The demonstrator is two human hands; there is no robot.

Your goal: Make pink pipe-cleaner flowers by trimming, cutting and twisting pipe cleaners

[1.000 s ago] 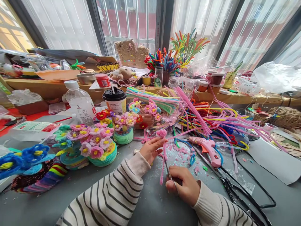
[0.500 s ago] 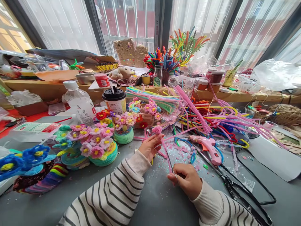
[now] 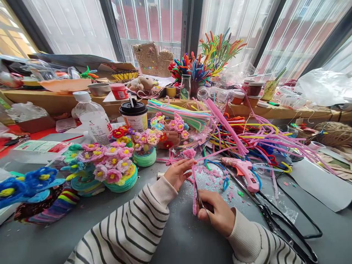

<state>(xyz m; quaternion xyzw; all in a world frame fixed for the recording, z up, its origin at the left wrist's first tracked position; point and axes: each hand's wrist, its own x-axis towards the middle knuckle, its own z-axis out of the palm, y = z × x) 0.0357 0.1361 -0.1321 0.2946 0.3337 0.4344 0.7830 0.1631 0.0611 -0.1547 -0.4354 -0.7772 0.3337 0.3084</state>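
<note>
Pinched between the fingers of my left hand (image 3: 180, 173) is a pink pipe-cleaner flower (image 3: 189, 153), its curled head showing above the fingertips. A pink stem (image 3: 194, 207) hangs down from it. My right hand (image 3: 216, 211) is closed around metal scissors (image 3: 198, 196), whose blades point up along the stem. Pink fluff scraps (image 3: 213, 176) lie on the grey table (image 3: 178, 242) just behind the hands.
A pink glue gun (image 3: 243, 172) with a black cable lies to the right. Pink flower pots (image 3: 114, 165) stand at the left, near a bottle (image 3: 92, 119) and a lidded cup (image 3: 134, 115). Pipe cleaners (image 3: 228, 128) are heaped behind.
The flower head has turned and sits slightly farther right. The scissors and right hand have shifted a little, and the stem's lower end now hangs free beside the scissors.
</note>
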